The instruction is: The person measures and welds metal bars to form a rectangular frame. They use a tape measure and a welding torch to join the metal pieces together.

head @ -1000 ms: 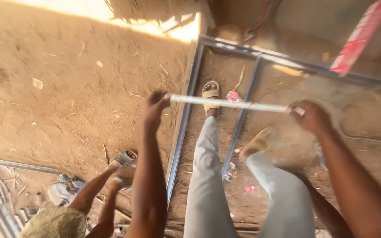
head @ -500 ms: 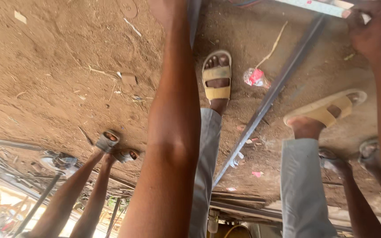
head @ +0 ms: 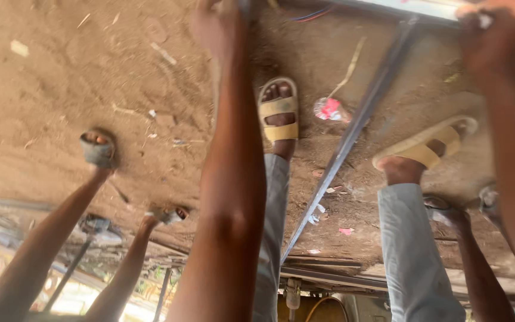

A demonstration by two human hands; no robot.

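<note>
Head view: left hand [head: 219, 27] and right hand [head: 496, 42] each clamped on the pale bar [head: 412, 7] at the top edge

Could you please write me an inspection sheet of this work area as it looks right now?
Surface: bare dirt ground, dusty, with scattered debris.
Job's things: a pale bar along the top edge, held at both ends; a grey metal frame bar lies on the ground between the person's sandalled feet.
Clutter: a red and white wrapper, paper scraps, a stick.
Grippers: left hand and right hand both blurred at the bar; the grip itself is unclear.
Cables: blue and red wires near the top.
Surroundings: another person's legs at left; metal rods below.
</note>
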